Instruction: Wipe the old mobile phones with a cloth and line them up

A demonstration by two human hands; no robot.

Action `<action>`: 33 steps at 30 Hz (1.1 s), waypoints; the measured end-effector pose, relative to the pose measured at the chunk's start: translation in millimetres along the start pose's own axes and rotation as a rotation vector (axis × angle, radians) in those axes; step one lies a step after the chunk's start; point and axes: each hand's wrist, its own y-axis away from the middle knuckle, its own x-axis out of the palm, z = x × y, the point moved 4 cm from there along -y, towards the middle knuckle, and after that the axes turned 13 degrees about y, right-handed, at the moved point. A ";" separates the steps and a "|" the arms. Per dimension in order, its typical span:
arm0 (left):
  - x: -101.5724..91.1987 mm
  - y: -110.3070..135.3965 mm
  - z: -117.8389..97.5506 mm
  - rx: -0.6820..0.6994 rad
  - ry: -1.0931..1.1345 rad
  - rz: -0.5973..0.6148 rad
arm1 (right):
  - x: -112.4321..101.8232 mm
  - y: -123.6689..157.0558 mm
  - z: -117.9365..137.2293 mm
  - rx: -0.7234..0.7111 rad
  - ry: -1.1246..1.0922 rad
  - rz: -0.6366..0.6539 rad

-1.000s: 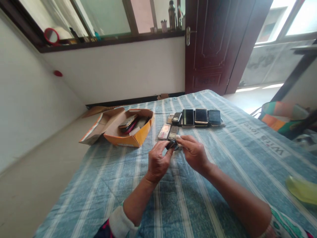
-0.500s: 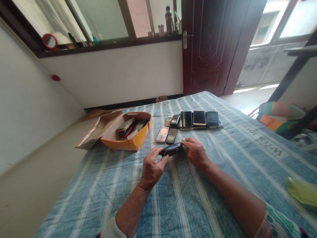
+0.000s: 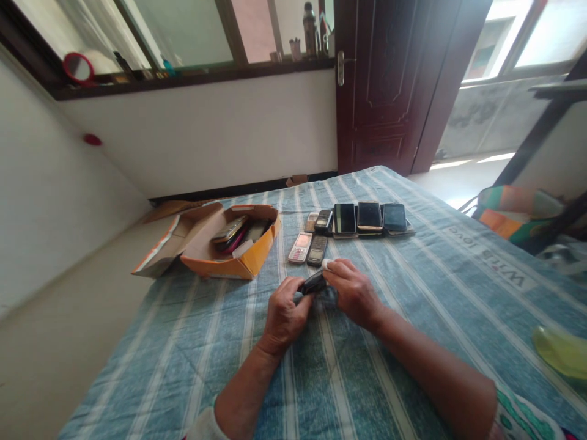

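A black mobile phone (image 3: 313,283) is tilted above the bed, its left end gripped between the thumb and fingers of my left hand (image 3: 287,311). My right hand (image 3: 355,290) is closed at the phone's right end, pinching a small white wad (image 3: 326,264) that looks like cloth or tissue. Just beyond lie a silver keypad phone (image 3: 300,248) and a dark keypad phone (image 3: 317,250). Behind these, a smaller dark phone (image 3: 323,220) and several touchscreen phones (image 3: 369,217) form a row, some stacked on others.
An opened orange cardboard box (image 3: 229,267) with several phones inside stands left of my hands. Blue striped cloth (image 3: 206,360) covers the bed. A yellow-green object (image 3: 557,351) lies at the right edge. Beyond the bed are a dark red door (image 3: 385,91) and a window sill (image 3: 206,82).
My right hand has shifted left along the phone with the white wad, covering more of its right end. My left hand keeps its grip. The view has shifted slightly.
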 end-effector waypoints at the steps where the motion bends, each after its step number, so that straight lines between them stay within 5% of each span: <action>1: 0.2 0.2 1.1 -0.009 -0.007 -0.002 | 1.7 1.7 -8.5 0.035 0.017 0.009; 6: 0.2 0.5 3.1 -0.037 -0.043 0.000 | 4.4 7.2 -31.0 0.157 0.061 -0.012; 18: 2.4 1.6 8.5 -0.042 -0.062 0.067 | 1.9 -2.9 34.0 -0.124 0.024 0.026; 33: 1.1 -0.3 6.5 -0.073 -0.118 0.042 | 8.2 6.6 -31.3 0.184 0.029 -0.005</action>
